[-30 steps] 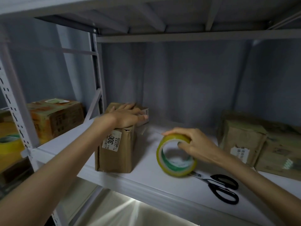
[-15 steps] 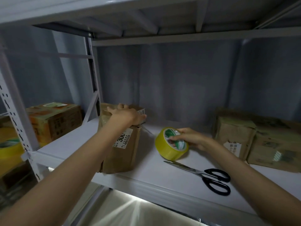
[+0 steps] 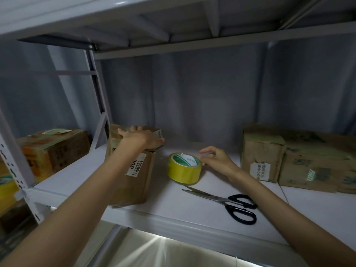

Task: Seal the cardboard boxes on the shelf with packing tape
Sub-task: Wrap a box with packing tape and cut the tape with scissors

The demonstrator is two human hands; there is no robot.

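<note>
A tall brown cardboard box [image 3: 134, 182] with a white label stands on the white shelf [image 3: 173, 211], left of centre. My left hand [image 3: 142, 138] lies flat on its top, fingers straight and pointing right. A yellow roll of packing tape [image 3: 183, 172] lies on the shelf just right of the box, its green and white core facing up. My right hand [image 3: 215, 160] is at the roll's right rim, fingertips touching it and fingers loosely spread. Whether a tape end is pinched is not visible.
Black-handled scissors [image 3: 231, 204] lie on the shelf in front of the tape. Two worn cardboard boxes [image 3: 262, 157] [image 3: 316, 166] stand at the right. An orange printed box [image 3: 55, 151] sits in the bay to the left, beyond the upright post [image 3: 11, 151]. Another shelf board hangs low overhead.
My right hand has set the tape roll down flat on the shelf beside the box and loosened its hold on it. My left hand stays on the box top.
</note>
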